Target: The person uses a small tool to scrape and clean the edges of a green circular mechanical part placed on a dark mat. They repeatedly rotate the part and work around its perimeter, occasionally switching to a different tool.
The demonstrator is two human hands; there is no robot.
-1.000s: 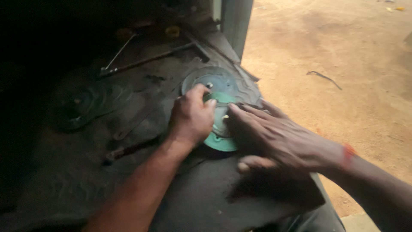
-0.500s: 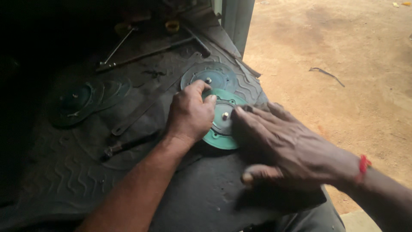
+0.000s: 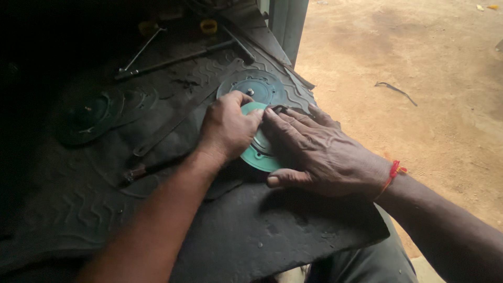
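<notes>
Rubber matting (image 3: 251, 230) with a wavy tread covers the floor nearest the camera. On it both hands work a green disc (image 3: 257, 157): the left hand (image 3: 228, 128) curls its fingers over the disc's edge, seemingly steadying it, while the right hand (image 3: 319, 154) lies flat and spread, pressing it down. Beyond sits a darker round plate (image 3: 262, 86), then long metal tools (image 3: 173, 57). No containers are visible.

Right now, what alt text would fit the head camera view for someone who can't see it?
Two hands press on a green disc lying on a dark rubber mat: left hand curled on it, right hand flat. A darker disc lies just behind; long tools farther back.
</notes>
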